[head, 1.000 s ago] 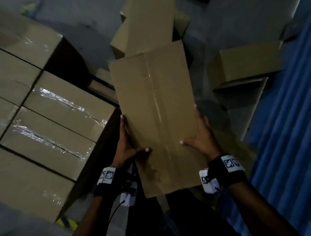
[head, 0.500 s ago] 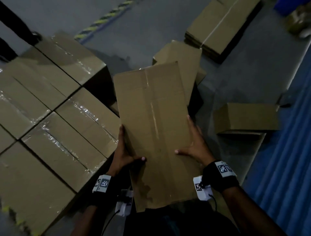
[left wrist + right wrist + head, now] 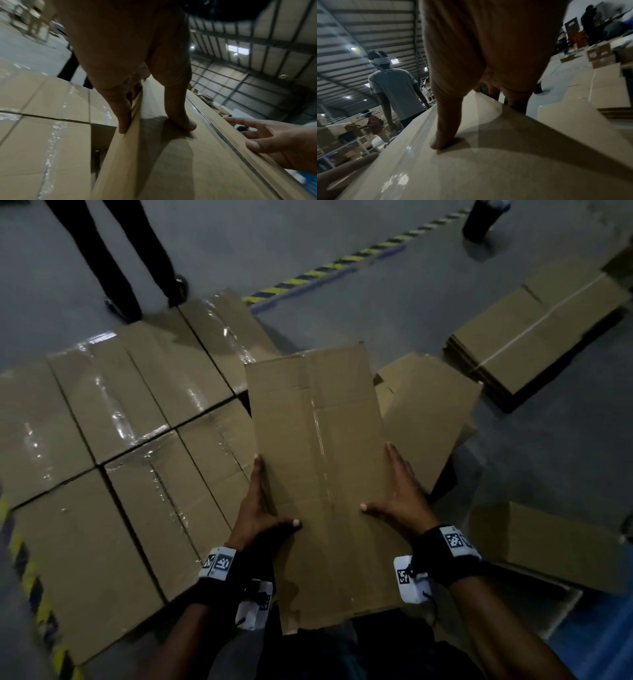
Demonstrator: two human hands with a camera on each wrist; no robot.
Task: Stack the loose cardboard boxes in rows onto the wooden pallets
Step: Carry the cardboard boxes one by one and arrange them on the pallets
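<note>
Brown cardboard, taped down its middle seam: that is the box (image 3: 318, 484) the person carries, raised in front of the body over the near right edge of the stacked layer. The left hand (image 3: 255, 508) clamps its left side, fingers down the wall and thumb lying on top; the right hand (image 3: 399, 498) does the same on the right side, thumb flat on the top face (image 3: 443, 135), fingers over the edge. Both hands hold the box; neither is free.

To my eye this is the carrying step, with the box on its way to the layer of taped boxes (image 3: 137, 457). Next it wants lowering into a free place at the layer's near right side, long edge squared to its neighbours, then the fingers drawn out from the sides before it settles. No pallet wood shows from here, so I cannot say what is under the layer.

Counting: one box in hand; about seven taped tops visible in the layer, though its left edge runs out of view; three loose boxes (image 3: 424, 419) on the floor to the right, perhaps more hidden beneath the carried one; one strapped bundle of flattened cartons (image 3: 534, 333) beyond. A bystander's legs (image 3: 137, 258) stand at the far side, near a yellow-and-black floor stripe (image 3: 342, 265).
</note>
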